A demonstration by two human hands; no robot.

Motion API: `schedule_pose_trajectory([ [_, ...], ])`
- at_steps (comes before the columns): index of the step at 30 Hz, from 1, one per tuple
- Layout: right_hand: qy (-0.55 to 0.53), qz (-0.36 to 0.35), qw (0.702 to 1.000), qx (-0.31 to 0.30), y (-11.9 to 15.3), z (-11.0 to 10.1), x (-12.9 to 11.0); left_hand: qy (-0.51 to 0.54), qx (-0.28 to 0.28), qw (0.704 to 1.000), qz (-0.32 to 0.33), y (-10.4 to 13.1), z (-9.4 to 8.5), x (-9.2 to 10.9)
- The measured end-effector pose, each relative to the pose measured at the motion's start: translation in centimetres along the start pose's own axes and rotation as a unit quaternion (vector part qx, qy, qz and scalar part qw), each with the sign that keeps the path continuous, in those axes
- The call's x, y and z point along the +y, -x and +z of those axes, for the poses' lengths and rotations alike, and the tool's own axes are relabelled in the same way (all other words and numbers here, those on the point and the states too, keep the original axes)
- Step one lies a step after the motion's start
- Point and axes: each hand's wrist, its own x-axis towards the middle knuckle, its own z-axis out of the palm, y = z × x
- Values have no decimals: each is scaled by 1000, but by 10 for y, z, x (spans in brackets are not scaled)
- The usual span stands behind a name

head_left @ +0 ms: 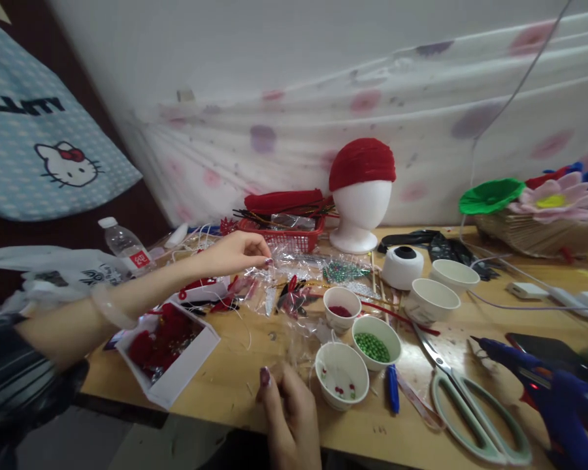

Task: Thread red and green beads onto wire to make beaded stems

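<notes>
Stretched over the table, my left hand [240, 252] is closed in a pinch above clear plastic bags [259, 287]; what it holds, if anything, is too small to make out. At the near edge my right hand [291, 411] has its thumb against curled fingers, and nothing can be clearly made out in its grip. Just right of it stands a paper cup [342, 391] with a few red and green beads. Behind that are a cup of green beads [372, 346] and a cup of small red beads [342, 311]. An open white box [186, 365] with red pieces lies below my left forearm.
Scissors [463, 398], a blue pen [392, 390] and a blue glue gun [534, 385] lie at the right. A white foam head [361, 212] in a red cap stands behind, beside a red basket [294, 236]. At the left is a plastic bottle [127, 245].
</notes>
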Motion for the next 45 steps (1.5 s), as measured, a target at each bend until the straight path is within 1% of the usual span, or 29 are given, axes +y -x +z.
schedule_pose_trajectory([
  [3,29,-67,996,52,3,-2,-11,31,-41,999,-6,24,-6,11],
  [5,56,-84,993,67,2,-1,-12,15,-72,997,0,41,-6,19],
  [7,74,-63,993,61,1,0,-9,-27,-92,995,14,56,-4,26],
  [8,74,-43,995,48,0,1,-7,-41,-101,994,24,62,-3,28],
  [10,43,2,999,6,0,4,-2,-46,-117,991,36,72,0,29],
  [12,-2,39,999,-35,0,6,0,-46,-128,990,36,77,2,25],
  [14,-32,60,996,-57,1,7,1,-56,-128,990,29,79,2,19],
  [19,-79,81,991,-75,-1,6,-2,-67,-116,991,-1,77,-3,0],
  [21,-111,95,986,-84,-4,5,-4,-45,-123,991,-21,76,-4,-8],
  [25,-178,133,968,-113,-8,3,-5,11,-154,987,-53,74,-1,-23],
  [28,-214,156,956,-127,-10,2,-6,19,-162,984,-74,73,1,-29],
  [33,-241,181,945,-126,-10,1,-6,10,-155,983,-101,72,3,-29],
  [36,-247,186,944,-116,-10,0,-7,16,-164,981,-99,71,10,-26],
  [38,-249,187,945,-105,-10,-1,-7,48,-192,977,-84,71,17,-22],
  [42,-248,187,948,-72,-13,-2,-6,121,-261,955,-68,76,36,-9],
  [43,-249,186,948,-63,-14,-3,-7,124,-267,954,-65,77,42,-6],
  [45,-251,185,949,-49,-15,-4,-8,117,-258,958,-48,81,53,-1],
])
